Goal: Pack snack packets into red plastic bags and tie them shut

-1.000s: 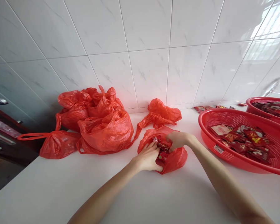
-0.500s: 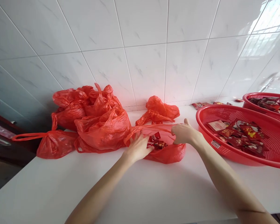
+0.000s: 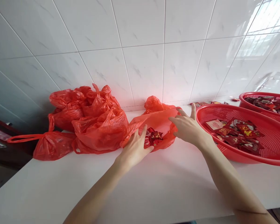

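Observation:
A thin red plastic bag (image 3: 151, 119) lies on the white table with its mouth spread wide toward me. Several red-wrapped snack packets (image 3: 156, 135) are visible inside it. My left hand (image 3: 133, 148) rests against the bag's left side, thumb and fingers apart, with some fingertips hidden by the plastic. At the opposite rim, my right hand (image 3: 189, 127) touches the plastic with its fingers stretched out and its thumb raised, not closed on the bag.
Filled red bags (image 3: 98, 124) are heaped on the left, with a small tied bag (image 3: 51, 146) in front. A red basket (image 3: 274, 137) of packets stands on the right, another basket (image 3: 244, 99) behind it. Loose packets (image 3: 197, 105) lie by the tiled wall (image 3: 144, 71).
The bag's mouth has opened wider and its far side stands higher. My right hand has loosened from a closed grip to spread fingers. My left hand has shifted slightly left.

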